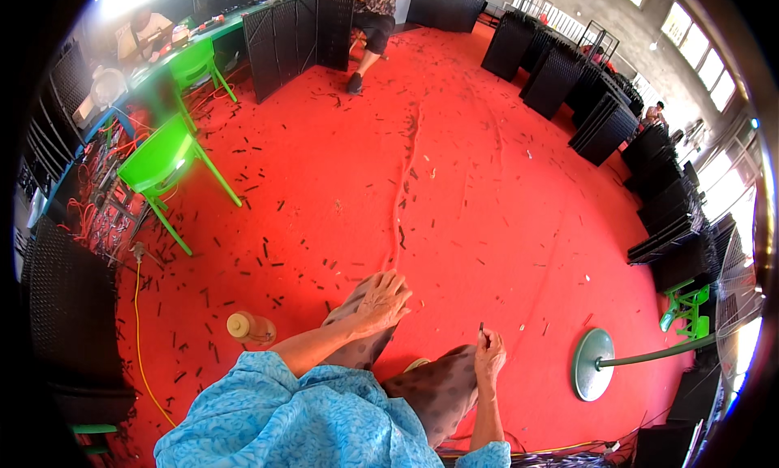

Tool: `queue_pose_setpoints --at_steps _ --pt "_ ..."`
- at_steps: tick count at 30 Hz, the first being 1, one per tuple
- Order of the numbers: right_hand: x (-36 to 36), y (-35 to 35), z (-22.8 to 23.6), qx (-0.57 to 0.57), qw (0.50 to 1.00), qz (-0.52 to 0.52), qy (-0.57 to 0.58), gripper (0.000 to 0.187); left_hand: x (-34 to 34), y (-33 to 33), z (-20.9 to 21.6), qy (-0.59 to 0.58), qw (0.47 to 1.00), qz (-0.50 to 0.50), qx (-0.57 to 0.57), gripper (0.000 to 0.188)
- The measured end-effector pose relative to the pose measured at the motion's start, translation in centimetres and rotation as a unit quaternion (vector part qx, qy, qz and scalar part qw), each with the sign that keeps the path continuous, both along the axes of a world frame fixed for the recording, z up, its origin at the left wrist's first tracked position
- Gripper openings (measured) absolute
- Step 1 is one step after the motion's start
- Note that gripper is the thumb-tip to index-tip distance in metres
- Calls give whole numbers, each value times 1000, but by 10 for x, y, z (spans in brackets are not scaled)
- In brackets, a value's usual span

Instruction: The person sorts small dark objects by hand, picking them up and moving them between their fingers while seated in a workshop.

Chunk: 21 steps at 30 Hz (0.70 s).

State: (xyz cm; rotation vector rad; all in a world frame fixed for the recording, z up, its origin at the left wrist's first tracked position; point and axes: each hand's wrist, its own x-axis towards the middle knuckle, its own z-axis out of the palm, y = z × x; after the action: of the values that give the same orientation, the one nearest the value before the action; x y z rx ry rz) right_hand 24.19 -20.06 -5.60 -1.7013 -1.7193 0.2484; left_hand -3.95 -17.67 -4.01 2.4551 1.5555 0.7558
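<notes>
My left hand [383, 303] lies flat over my left knee, fingers stretched out and holding nothing. Over the right knee, my right hand [490, 351] is closed in a pinch. A small black strip [481, 327] sticks up from its fingertips; the rest of it is hidden in the fingers. It resembles the dark strips [265, 246] scattered over the red floor [503, 249].
A bottle [251, 328] stands left of my legs. Green chairs [169, 164] are at the left, near a yellow cable [139, 322]. At the right are a round green fan base [593, 364] and stacked black panels [604, 127]. Another person [375, 22] sits ahead.
</notes>
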Motion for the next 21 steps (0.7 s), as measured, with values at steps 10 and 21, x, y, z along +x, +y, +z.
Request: queue_pose_setpoints --at_steps 10,21 --pt "2 1 -3 -15 1000 -2 5 8 1 1 -3 1 1000 -1 12 30" --pt "3 0 -5 -24 1000 -6 13 7 0 1 -4 -9 1000 -8 10 31"
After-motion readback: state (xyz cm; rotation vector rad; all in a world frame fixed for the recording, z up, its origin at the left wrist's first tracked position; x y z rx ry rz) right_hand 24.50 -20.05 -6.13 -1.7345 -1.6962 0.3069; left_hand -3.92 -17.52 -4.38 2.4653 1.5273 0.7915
